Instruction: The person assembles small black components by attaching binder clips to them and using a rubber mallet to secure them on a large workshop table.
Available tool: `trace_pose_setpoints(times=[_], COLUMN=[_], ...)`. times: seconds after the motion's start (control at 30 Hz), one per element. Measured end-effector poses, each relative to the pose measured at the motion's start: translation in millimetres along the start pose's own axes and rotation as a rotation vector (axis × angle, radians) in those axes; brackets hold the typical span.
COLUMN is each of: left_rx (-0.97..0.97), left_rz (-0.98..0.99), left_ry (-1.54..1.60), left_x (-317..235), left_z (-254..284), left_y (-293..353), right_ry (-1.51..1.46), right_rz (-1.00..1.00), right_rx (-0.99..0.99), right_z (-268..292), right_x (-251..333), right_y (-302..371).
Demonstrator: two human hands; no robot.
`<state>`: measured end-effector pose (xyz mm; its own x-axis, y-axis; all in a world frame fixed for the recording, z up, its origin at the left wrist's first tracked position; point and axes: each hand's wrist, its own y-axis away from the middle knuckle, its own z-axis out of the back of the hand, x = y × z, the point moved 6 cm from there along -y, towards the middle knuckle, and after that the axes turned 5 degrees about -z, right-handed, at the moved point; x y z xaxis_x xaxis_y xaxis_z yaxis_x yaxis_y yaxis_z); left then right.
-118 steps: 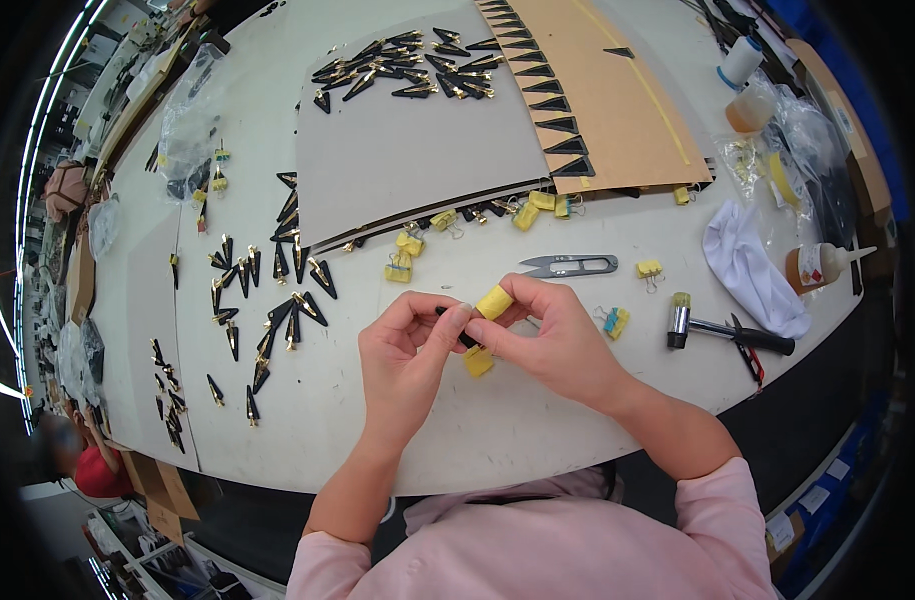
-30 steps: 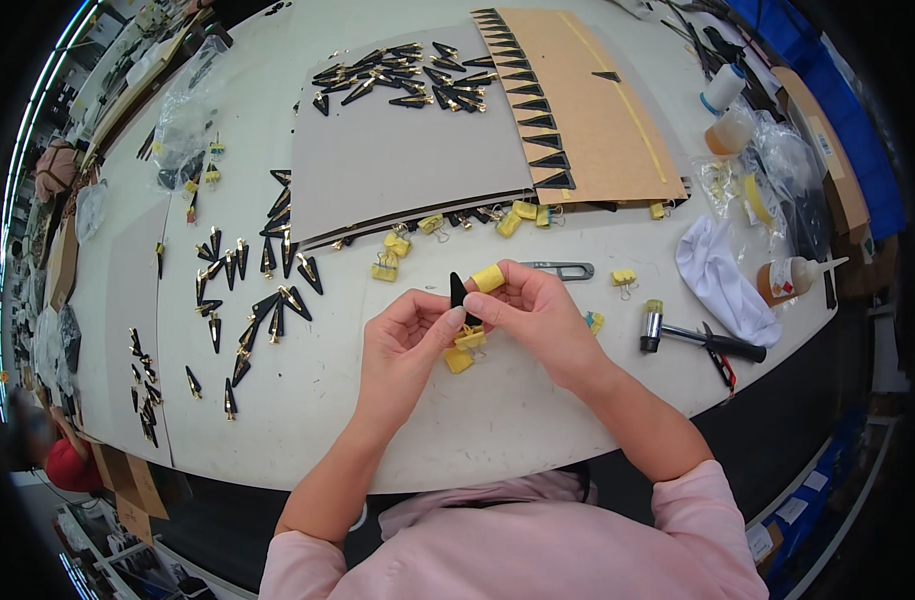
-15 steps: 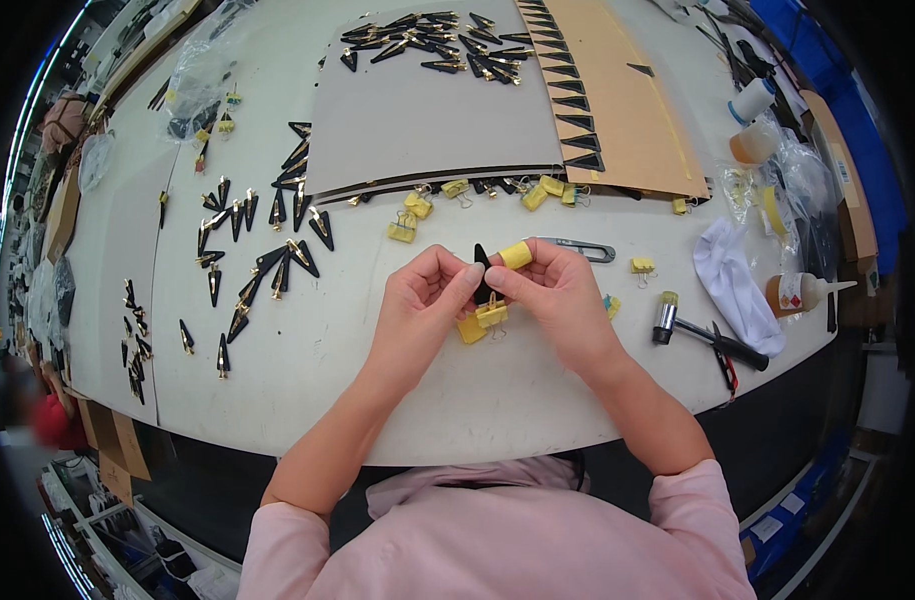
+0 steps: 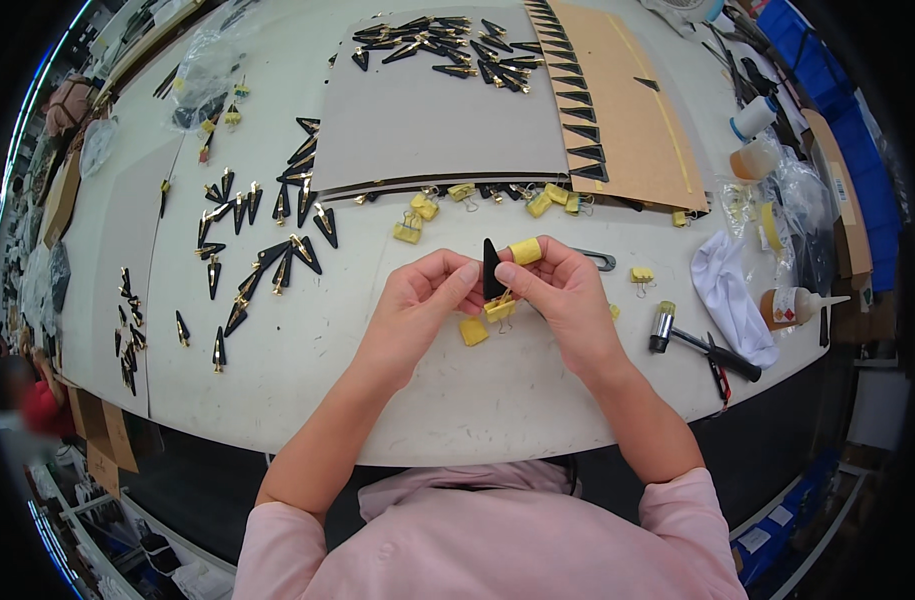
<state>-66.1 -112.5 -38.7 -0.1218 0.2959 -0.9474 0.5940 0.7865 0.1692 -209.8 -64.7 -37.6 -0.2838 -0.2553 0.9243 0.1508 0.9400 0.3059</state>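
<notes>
Between my two hands stands a black triangular hair clip (image 4: pixel 491 268), its point upward, with gold metal at its lower end. My left hand (image 4: pixel 417 305) is closed, thumb and curled fingers at the hair clip's left edge. From the other side my right hand (image 4: pixel 567 305) pinches it low down; yellow tape (image 4: pixel 525 251) wraps one of that hand's fingers. A yellow-covered binder clip (image 4: pixel 498 310) sits against the hair clip's lower end; I cannot tell if it is clamped on. Just below lies a yellow block-like piece (image 4: pixel 473 331) on the table (image 4: pixel 477 410).
Loose hair clips (image 4: pixel 269 255) are scattered at left, and more are heaped on a grey board (image 4: pixel 437 125). Black triangles line a tan board (image 4: pixel 637 120). Several yellow binder clips (image 4: pixel 408 230) lie along the board edge. Rightward are a hammer (image 4: pixel 712 343), white cloth (image 4: pixel 725 290) and bottle (image 4: pixel 789 305).
The hair clip has turned slightly, so more of its black face shows. The binder clip at its base has risen a little away from the yellow piece. My view has shifted slightly.
</notes>
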Motion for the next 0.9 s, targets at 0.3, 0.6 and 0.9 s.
trace_pose_setpoints(times=[0.3,0.6,0.9], left_rx=[-0.078,-0.084,0.010], left_rz=[-0.088,-0.116,-0.052], left_ry=[-0.070,-0.095,-0.022], left_x=[3.6,3.2,0.3], left_z=[0.5,1.8,2.1], left_y=[2.4,1.7,-2.9], right_ry=[0.069,0.124,0.116], right_rz=[0.034,0.029,0.005], right_rx=[-0.001,0.016,0.013], right_z=[-1.7,-4.5,-6.0], right_x=[-0.6,-1.0,-1.0], right_y=[1.8,2.6,3.2])
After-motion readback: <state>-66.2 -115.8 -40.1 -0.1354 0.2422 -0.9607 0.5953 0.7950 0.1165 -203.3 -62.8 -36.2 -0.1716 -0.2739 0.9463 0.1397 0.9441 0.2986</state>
